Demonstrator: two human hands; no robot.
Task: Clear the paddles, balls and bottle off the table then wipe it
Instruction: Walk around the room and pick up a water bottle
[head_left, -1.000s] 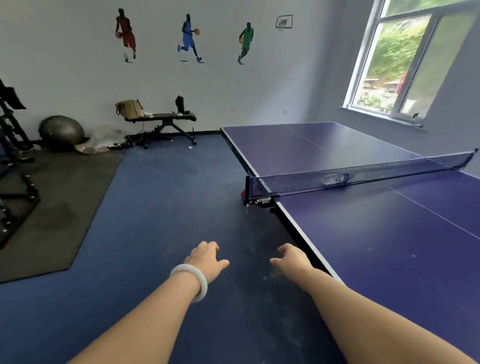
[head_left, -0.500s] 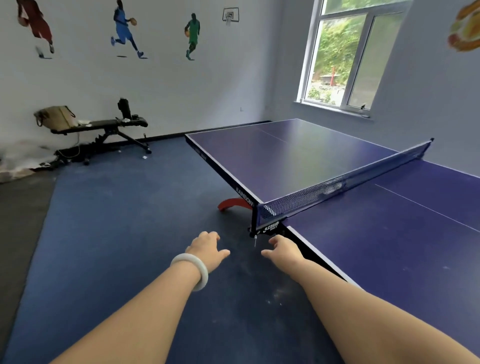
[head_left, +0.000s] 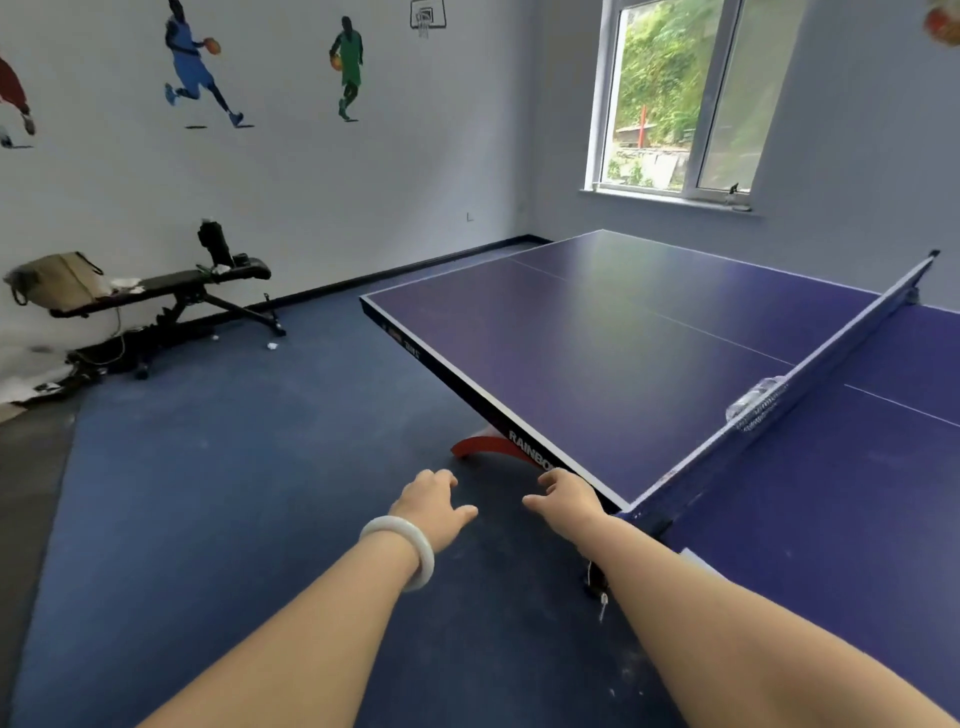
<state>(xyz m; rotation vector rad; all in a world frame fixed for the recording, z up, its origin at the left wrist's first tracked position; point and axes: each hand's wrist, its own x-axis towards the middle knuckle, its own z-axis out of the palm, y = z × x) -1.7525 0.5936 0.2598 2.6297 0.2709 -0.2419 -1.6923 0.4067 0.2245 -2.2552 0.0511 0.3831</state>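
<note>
The big table (head_left: 597, 353) is flat, smooth and purple-blue, with thin white lines. A long mesh net (head_left: 810, 384) runs across it. A clear, see-through plastic bottle (head_left: 753, 402) lies on its side on the far half, touching the net. The left hand (head_left: 431, 501), with a smooth white round bangle (head_left: 402, 553), and the right hand (head_left: 569, 493) hang loosely open, holding nothing, beside the table's edge. Compared with half a second ago, the view has turned left and the bottle looks closer.
</note>
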